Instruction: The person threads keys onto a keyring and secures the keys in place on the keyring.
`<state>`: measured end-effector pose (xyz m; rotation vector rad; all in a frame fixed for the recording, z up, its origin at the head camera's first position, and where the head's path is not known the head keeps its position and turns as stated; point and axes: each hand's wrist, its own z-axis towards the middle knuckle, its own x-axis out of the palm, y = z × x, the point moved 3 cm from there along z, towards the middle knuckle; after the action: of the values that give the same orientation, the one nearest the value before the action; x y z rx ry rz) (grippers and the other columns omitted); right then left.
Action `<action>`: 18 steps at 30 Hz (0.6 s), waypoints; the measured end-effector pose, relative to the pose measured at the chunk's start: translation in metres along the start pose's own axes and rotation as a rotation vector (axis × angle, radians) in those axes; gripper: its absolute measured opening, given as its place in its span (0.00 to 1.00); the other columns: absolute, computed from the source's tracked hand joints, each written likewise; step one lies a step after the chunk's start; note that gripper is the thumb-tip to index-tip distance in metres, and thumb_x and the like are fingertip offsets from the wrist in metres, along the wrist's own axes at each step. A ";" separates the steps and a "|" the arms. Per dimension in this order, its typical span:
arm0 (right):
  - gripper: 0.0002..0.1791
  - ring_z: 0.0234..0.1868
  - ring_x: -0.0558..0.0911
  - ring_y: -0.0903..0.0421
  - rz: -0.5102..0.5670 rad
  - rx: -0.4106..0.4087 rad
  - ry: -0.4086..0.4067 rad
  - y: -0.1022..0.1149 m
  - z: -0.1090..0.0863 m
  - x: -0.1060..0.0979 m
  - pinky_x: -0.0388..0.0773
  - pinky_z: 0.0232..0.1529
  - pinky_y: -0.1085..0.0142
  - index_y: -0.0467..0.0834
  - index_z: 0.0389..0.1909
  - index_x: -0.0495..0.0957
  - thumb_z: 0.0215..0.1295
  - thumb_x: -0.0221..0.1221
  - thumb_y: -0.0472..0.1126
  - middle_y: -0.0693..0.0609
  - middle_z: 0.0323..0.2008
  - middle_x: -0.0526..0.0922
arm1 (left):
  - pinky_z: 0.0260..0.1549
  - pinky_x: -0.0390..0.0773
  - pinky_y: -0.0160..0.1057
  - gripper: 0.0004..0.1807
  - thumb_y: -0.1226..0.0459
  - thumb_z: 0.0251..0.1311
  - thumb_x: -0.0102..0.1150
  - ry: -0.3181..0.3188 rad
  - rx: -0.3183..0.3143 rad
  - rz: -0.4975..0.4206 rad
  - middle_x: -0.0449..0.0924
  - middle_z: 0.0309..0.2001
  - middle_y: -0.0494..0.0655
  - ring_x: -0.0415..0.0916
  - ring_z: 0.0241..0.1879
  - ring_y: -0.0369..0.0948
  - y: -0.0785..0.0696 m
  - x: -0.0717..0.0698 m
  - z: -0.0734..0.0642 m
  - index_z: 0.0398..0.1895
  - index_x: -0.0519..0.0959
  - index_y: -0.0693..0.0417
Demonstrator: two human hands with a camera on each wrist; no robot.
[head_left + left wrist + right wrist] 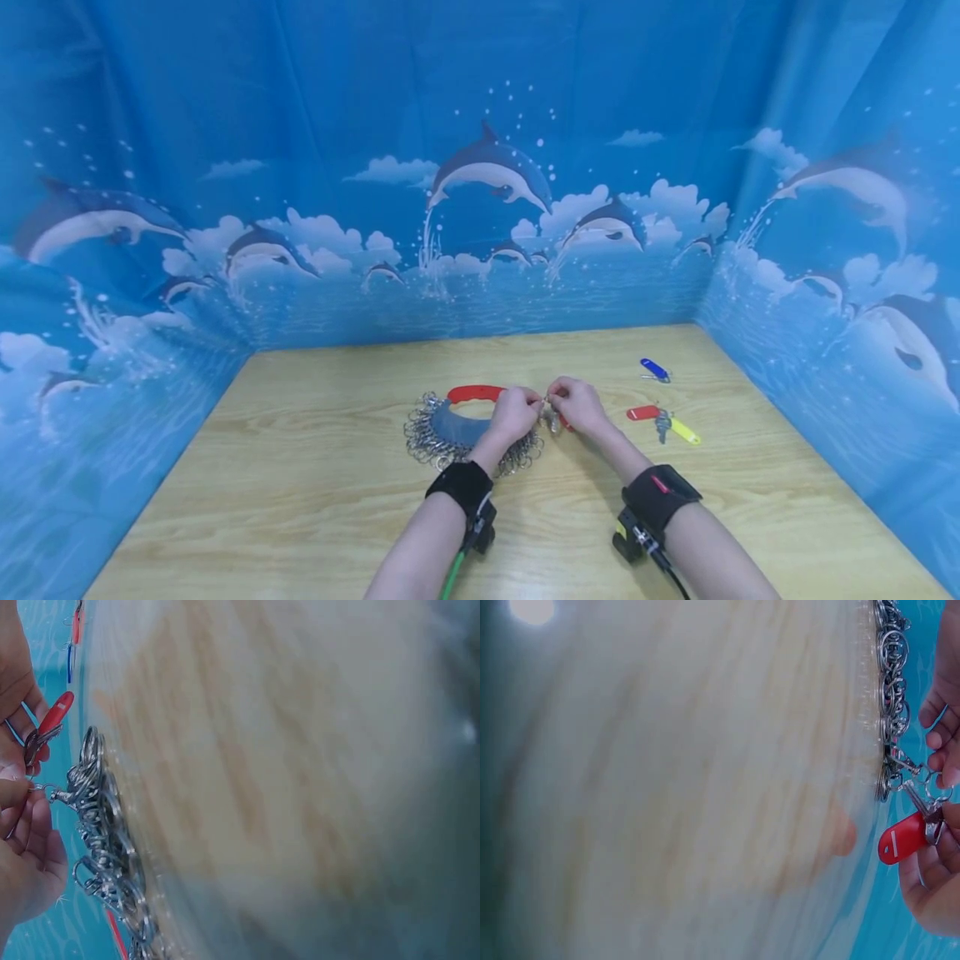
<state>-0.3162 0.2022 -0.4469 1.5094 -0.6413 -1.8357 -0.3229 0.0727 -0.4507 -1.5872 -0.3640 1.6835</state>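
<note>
1. Head view: the left hand (516, 412) sits over the right side of the key holder (453, 429), thumb and fingertips narrowed in a pinch on a small metal ring (45, 786) beside the holder's clips.
2. The right hand (579, 403), just right of the holder, pinches a bunch with a red tag (904, 838) and a metal key (913, 796); whether this bunch is linked to the small ring cannot be told.
3. The key holder lies on the table (300, 500), its red handle (474, 392) on the far side. Its curved blue-grey plate carries a crowded fringe of metal clips and rings (427, 433) along the outer edge.
4. Well right of the holder, a second red tag (642, 412), silver keys (663, 425) and a yellow tag (684, 430) lie close together.
5. Right of the holder and farther back lies a blue tag (654, 368) with a key.
6. Beyond the holder hangs a blue curtain (300, 167) printed with dolphins.
</note>
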 end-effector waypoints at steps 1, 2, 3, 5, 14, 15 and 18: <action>0.02 0.18 0.72 0.60 0.005 0.011 0.002 0.001 0.000 0.000 0.70 0.21 0.67 0.35 0.30 0.77 0.57 0.57 0.30 0.50 0.23 0.78 | 0.20 0.64 0.31 0.12 0.67 0.60 0.55 -0.018 0.002 0.003 0.69 0.15 0.39 0.63 0.17 0.34 0.000 0.000 0.000 0.19 0.79 0.57; 0.02 0.18 0.72 0.60 0.009 0.018 0.004 0.001 0.000 0.000 0.70 0.20 0.67 0.35 0.30 0.77 0.57 0.57 0.30 0.49 0.23 0.78 | 0.21 0.65 0.30 0.11 0.67 0.60 0.56 -0.033 0.001 0.005 0.71 0.17 0.40 0.64 0.18 0.34 0.000 0.000 0.000 0.20 0.80 0.57; 0.02 0.18 0.72 0.60 0.009 0.025 0.003 0.002 0.000 0.001 0.70 0.20 0.67 0.35 0.30 0.77 0.57 0.57 0.30 0.49 0.23 0.78 | 0.22 0.66 0.30 0.10 0.67 0.59 0.56 -0.040 -0.004 0.007 0.73 0.18 0.40 0.65 0.19 0.34 -0.001 0.000 0.000 0.21 0.80 0.56; 0.02 0.17 0.71 0.60 0.016 0.038 0.001 0.004 -0.001 0.001 0.69 0.18 0.68 0.35 0.30 0.77 0.57 0.56 0.30 0.49 0.24 0.78 | 0.22 0.66 0.31 0.10 0.67 0.58 0.57 -0.049 -0.011 0.001 0.73 0.18 0.41 0.65 0.19 0.34 -0.002 0.000 0.000 0.19 0.79 0.56; 0.02 0.17 0.71 0.60 0.008 0.020 0.033 0.006 -0.003 0.005 0.69 0.19 0.69 0.35 0.31 0.76 0.57 0.57 0.30 0.49 0.24 0.78 | 0.17 0.59 0.30 0.16 0.67 0.57 0.57 -0.039 -0.061 0.005 0.64 0.12 0.39 0.60 0.15 0.35 -0.001 -0.001 -0.001 0.11 0.72 0.54; 0.02 0.16 0.71 0.60 0.016 0.022 0.042 0.006 -0.003 0.006 0.69 0.19 0.69 0.35 0.31 0.76 0.57 0.57 0.30 0.49 0.24 0.78 | 0.18 0.60 0.29 0.16 0.67 0.57 0.57 -0.044 -0.061 0.008 0.65 0.13 0.39 0.61 0.16 0.35 -0.001 -0.001 -0.001 0.11 0.73 0.54; 0.02 0.18 0.72 0.60 0.014 0.008 0.037 0.005 -0.004 0.005 0.69 0.22 0.68 0.35 0.30 0.76 0.57 0.58 0.31 0.50 0.24 0.78 | 0.18 0.62 0.29 0.13 0.67 0.56 0.58 -0.035 -0.062 0.009 0.69 0.14 0.39 0.63 0.17 0.35 -0.001 -0.001 -0.002 0.14 0.77 0.54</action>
<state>-0.3116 0.1954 -0.4475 1.5370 -0.6401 -1.7923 -0.3206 0.0722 -0.4501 -1.6073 -0.4310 1.7241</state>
